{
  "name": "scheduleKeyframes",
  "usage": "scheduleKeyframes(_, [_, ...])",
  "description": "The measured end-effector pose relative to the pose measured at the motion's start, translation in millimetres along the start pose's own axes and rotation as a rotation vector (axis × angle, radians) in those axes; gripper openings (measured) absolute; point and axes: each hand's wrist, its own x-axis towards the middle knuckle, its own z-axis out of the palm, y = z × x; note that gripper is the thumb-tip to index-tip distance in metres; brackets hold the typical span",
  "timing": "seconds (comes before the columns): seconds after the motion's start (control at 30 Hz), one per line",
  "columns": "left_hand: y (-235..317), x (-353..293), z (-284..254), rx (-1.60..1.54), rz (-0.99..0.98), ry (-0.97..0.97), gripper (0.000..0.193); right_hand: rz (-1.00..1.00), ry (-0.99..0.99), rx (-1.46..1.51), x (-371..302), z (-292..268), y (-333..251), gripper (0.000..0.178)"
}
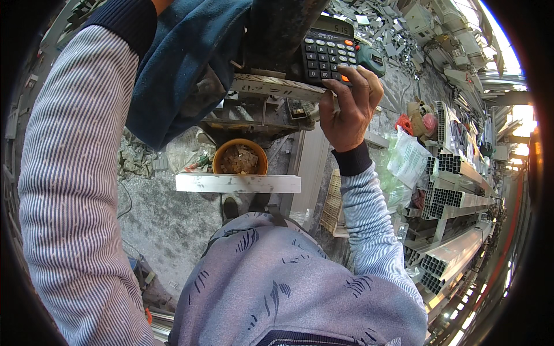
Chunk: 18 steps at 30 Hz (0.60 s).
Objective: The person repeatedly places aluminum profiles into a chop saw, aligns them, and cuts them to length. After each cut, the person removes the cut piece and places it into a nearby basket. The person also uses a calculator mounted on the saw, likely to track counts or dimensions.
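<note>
A black calculator (pixel 326 55) with dark, white and orange keys rests at the top centre, its screen lit with digits. My right hand (pixel 352 109) is over its lower right corner, fingers bent and apart, fingertips at the bottom keys and holding nothing. Just right of the calculator lies a rounded green tool (pixel 370 59) with a small window, perhaps a tape measure. Only a sliver of my left hand (pixel 162 4) shows at the top edge, its fingers out of view. Beside that arm a dark blue cloth (pixel 173 75) hangs over a machine part.
Below the machine's ledge (pixel 277 86) stands an orange bucket (pixel 262 155) of scraps, behind a white bar (pixel 238 183). Stacked metal profiles (pixel 444 265) fill the right side, near a yellowish crate (pixel 333 205) and plastic wrap (pixel 407 161). Metal offcuts (pixel 369 29) are heaped beyond the calculator.
</note>
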Motion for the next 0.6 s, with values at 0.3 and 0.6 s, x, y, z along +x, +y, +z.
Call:
scheduleKeyframes(0.3, [2,-2,-2,0.005,-0.01,-0.003,0.035,0.02,-0.016,-0.097,18,1,11,0.02])
scheduleKeyframes(0.6, [1,-1,-1,0.022,-0.01,0.012,0.035,0.078,-0.115,-0.193,27,4,18,0.021])
